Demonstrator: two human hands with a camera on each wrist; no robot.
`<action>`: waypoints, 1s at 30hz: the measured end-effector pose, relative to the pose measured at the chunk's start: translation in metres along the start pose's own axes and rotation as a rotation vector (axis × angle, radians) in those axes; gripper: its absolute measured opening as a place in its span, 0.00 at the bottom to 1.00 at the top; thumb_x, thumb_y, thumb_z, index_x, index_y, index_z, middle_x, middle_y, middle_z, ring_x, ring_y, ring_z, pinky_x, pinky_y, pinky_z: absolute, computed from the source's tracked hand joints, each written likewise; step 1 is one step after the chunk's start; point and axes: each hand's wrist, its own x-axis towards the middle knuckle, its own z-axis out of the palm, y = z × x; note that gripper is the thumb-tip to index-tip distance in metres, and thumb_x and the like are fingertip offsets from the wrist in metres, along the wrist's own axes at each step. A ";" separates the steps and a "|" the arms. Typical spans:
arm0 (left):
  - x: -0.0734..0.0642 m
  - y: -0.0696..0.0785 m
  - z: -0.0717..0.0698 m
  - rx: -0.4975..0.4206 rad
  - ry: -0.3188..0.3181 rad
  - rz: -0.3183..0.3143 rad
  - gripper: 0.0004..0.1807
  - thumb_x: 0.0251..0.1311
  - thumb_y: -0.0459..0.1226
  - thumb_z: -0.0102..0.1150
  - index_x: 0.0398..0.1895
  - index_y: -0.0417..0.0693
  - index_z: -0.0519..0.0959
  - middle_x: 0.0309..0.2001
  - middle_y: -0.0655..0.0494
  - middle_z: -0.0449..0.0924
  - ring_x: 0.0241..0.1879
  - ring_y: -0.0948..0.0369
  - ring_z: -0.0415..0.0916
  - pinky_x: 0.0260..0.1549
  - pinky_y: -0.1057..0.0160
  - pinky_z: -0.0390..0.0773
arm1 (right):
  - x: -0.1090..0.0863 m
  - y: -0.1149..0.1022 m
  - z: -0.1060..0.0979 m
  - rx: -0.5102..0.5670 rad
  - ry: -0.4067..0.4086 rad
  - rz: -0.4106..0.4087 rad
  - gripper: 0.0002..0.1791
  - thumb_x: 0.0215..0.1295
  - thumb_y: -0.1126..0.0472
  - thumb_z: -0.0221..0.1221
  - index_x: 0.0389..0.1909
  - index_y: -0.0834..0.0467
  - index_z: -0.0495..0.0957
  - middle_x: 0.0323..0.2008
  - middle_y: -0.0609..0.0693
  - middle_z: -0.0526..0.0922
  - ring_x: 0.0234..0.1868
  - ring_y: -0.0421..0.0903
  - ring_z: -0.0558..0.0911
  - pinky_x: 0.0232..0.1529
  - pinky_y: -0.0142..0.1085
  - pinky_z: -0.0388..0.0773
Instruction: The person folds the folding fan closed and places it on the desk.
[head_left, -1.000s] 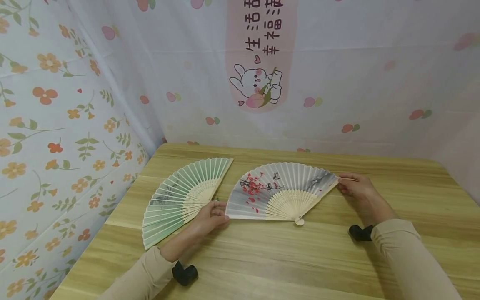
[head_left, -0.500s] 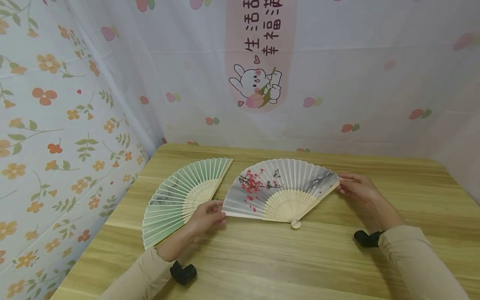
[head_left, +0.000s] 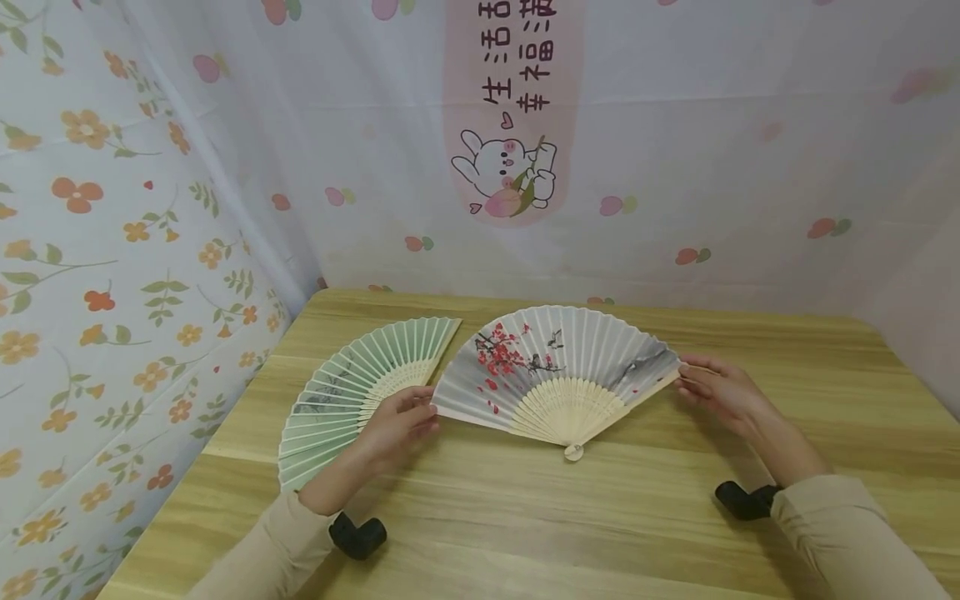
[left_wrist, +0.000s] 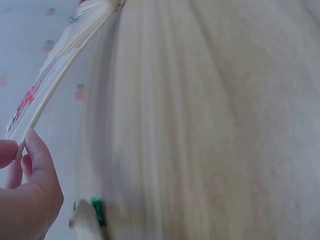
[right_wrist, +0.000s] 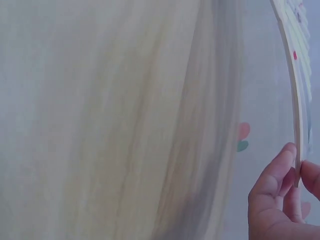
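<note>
A grey-white folding fan (head_left: 555, 358) with red blossoms and pale ribs is spread wide between my two hands. My left hand (head_left: 397, 425) pinches the tip of its left end rib between thumb and fingers, as the left wrist view also shows. At the other end my right hand (head_left: 723, 392) pinches the tip of the right end rib. The fan's rounded pivot end (head_left: 573, 452) points toward me. To the left lies a green folding fan (head_left: 360, 383), spread open on the table, partly hidden behind my left hand and forearm.
The wooden table (head_left: 585, 525) ends at the back near a white printed curtain (head_left: 675, 167). A floral cloth (head_left: 135, 292) hangs along the left side. Black wrist mounts (head_left: 358, 536) sit at both sleeves.
Both hands keep their pinch on the grey-white fan. Its left end has moved left and up in the view, its pivot has shifted left, and the fan appears spread wider.
</note>
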 end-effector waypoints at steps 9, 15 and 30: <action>-0.001 0.011 -0.007 0.021 0.001 0.035 0.18 0.61 0.27 0.44 0.54 0.29 0.61 0.36 0.57 0.72 0.36 0.62 0.73 0.37 0.67 0.76 | -0.006 -0.005 0.010 0.082 -0.049 -0.008 0.10 0.65 0.69 0.46 0.38 0.54 0.75 0.33 0.49 0.78 0.34 0.42 0.79 0.34 0.29 0.76; -0.001 0.016 -0.009 0.010 0.005 0.060 0.16 0.61 0.27 0.44 0.52 0.30 0.63 0.36 0.58 0.72 0.38 0.61 0.72 0.36 0.69 0.75 | -0.011 -0.009 0.015 0.130 -0.069 0.005 0.12 0.65 0.70 0.45 0.39 0.55 0.76 0.35 0.49 0.78 0.36 0.44 0.79 0.38 0.31 0.76; 0.002 0.029 -0.015 0.001 0.052 0.092 0.17 0.62 0.30 0.47 0.54 0.32 0.64 0.35 0.60 0.75 0.37 0.64 0.73 0.43 0.64 0.73 | -0.019 -0.019 0.021 0.242 -0.116 -0.022 0.14 0.66 0.72 0.42 0.39 0.58 0.77 0.36 0.50 0.76 0.37 0.45 0.78 0.39 0.31 0.76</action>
